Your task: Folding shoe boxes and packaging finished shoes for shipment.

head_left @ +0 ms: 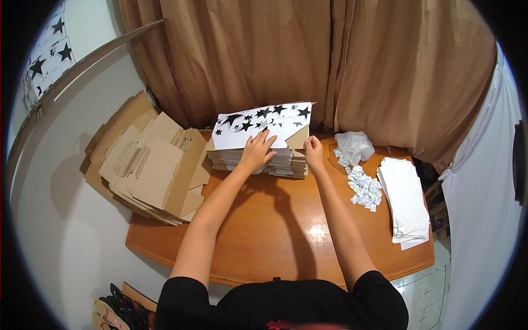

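A stack of flat white box blanks printed with black stars [263, 125] lies at the far edge of the orange-brown wooden table [275, 236]. My left hand [257, 151] rests flat on the top sheet, fingers spread. At the stack's right corner my right hand [314, 153] pinches the top sheet's edge, where a brown cardboard underside shows. Both forearms reach forward from the lower edge.
A leaning pile of brown cardboard blanks [151, 168] sits at the table's left end. Small white sachets [365, 187] and a clear plastic bag [353, 146] lie to the right, beside a stack of white paper sheets [406, 199]. Brown curtains [308, 60] hang behind.
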Action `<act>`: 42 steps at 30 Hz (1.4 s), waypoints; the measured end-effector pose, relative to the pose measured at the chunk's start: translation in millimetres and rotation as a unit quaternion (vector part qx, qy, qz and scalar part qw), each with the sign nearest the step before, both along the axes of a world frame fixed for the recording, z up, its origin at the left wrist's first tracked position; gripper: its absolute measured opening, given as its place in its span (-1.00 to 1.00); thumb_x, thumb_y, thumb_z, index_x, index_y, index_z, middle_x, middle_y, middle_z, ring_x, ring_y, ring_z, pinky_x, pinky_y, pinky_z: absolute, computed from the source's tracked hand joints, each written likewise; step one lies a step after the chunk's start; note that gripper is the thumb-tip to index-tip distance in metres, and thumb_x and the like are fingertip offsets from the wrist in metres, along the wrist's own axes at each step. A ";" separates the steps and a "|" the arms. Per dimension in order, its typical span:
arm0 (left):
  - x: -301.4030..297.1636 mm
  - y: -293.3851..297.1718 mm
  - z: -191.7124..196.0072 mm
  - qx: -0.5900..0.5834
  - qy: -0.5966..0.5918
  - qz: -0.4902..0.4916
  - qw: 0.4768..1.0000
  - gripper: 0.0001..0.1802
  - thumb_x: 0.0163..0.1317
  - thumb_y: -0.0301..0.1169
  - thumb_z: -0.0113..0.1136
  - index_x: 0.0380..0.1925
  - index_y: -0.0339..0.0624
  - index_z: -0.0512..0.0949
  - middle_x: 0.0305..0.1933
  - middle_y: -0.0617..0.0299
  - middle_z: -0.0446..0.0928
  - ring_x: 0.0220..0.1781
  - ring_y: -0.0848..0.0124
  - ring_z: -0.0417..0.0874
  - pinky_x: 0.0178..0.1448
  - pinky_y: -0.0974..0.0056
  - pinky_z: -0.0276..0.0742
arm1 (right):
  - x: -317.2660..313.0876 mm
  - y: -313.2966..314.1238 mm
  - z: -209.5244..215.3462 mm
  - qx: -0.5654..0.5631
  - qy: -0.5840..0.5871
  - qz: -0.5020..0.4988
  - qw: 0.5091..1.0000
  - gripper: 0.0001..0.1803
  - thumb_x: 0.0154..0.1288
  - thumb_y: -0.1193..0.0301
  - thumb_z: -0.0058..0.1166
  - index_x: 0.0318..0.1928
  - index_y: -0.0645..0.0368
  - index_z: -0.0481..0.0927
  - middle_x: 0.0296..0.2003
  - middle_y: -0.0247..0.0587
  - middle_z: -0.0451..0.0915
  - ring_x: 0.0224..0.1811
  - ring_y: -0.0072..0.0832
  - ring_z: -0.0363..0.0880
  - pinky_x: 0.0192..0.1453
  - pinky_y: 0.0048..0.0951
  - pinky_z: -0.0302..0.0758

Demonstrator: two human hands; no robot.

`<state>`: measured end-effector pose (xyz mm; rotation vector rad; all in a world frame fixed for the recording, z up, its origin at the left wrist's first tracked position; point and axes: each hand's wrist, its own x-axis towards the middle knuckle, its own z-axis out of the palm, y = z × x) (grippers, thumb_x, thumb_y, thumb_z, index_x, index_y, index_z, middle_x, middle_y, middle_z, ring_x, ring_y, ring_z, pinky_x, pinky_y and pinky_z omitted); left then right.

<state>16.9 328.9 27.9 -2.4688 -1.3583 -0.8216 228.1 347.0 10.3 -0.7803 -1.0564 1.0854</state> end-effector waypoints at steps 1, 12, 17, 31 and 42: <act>4.6 -0.4 6.4 -0.001 -0.001 -0.002 1.000 -0.40 0.11 -0.13 0.15 0.17 0.07 0.28 0.28 0.00 0.22 0.29 0.03 0.25 0.28 -0.12 0.15 | 2.0 -1.2 -0.2 0.034 -0.018 -0.011 0.999 -0.80 0.31 0.48 -0.17 -0.49 0.21 0.27 -0.55 -0.42 0.26 -0.47 -0.65 0.32 -0.41 -0.50 0.42; 25.9 -50.8 96.6 0.143 -0.149 -0.089 0.974 -0.71 0.10 -0.48 0.04 -0.12 -0.09 0.50 -0.42 0.06 0.59 -0.45 0.07 0.60 -0.39 0.12 0.54 | 33.8 -72.4 93.1 0.217 -0.126 -0.122 0.960 -0.82 0.34 0.43 -0.14 -0.42 0.20 0.31 -0.57 -0.48 0.28 -0.51 -0.73 0.21 -0.44 -0.63 0.23; 34.8 -89.0 161.1 0.192 -0.124 0.017 0.973 -0.90 0.22 -0.35 -0.02 -0.38 -0.12 0.40 -0.61 0.02 0.53 -0.54 0.03 0.59 -0.48 0.01 0.50 | 38.1 -113.1 121.4 0.223 -0.038 -0.138 0.964 -0.68 0.28 0.33 0.02 -0.08 0.22 0.28 -0.22 -0.23 0.47 -0.25 -0.59 0.44 -0.21 -0.56 0.41; 24.5 -205.6 155.9 0.105 -0.309 -0.046 0.944 -0.83 0.29 -0.38 -0.09 -0.35 -0.23 0.44 -0.71 -0.02 0.44 -0.65 0.04 0.52 -0.56 0.05 0.35 | 44.5 -308.9 -22.1 -0.140 -0.401 -0.395 0.815 -0.34 0.03 0.17 0.24 0.03 0.34 0.33 -0.07 0.07 0.43 0.01 -0.07 0.42 0.05 -0.23 0.38; 46.3 -258.4 85.3 0.096 -0.355 0.010 0.930 -0.85 0.23 -0.43 0.00 -0.47 -0.27 0.43 -0.76 0.02 0.38 -0.71 0.09 0.46 -0.62 0.12 0.28 | -2.8 -399.8 -23.3 -0.374 -0.267 0.114 0.881 0.08 0.03 -0.04 0.18 0.31 0.37 -0.10 0.04 0.31 0.35 -0.25 -0.26 0.61 -0.32 -0.36 0.57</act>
